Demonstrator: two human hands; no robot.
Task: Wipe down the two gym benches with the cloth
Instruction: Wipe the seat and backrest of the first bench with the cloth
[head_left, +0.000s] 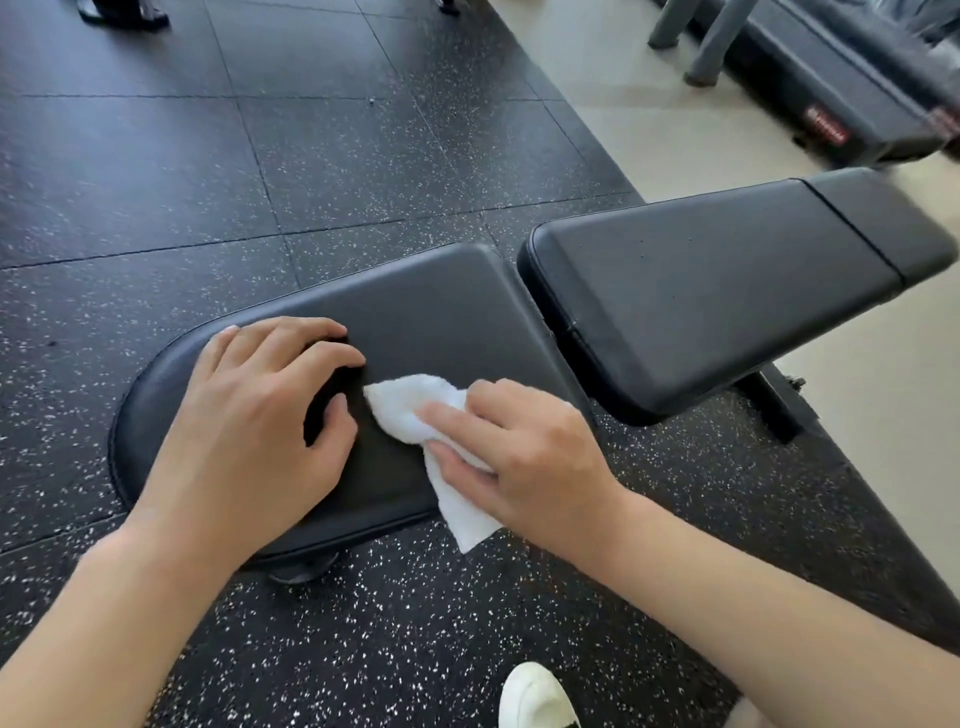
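right hand (524, 457) grips cloth (431, 421) on seat pad (441, 306) | left hand (260, 415) beside cloth, fingers spread, pressing pad

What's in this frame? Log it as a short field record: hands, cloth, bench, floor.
left hand: left hand rests on the seat pad, fingers bent, holding nothing
right hand: right hand presses the white cloth onto the seat pad
cloth: crumpled, one corner hanging over the pad's near edge
bench: seat pad flat, back pad raised at an angle
floor: black speckled rubber tiles
also visible: white shoe at bottom
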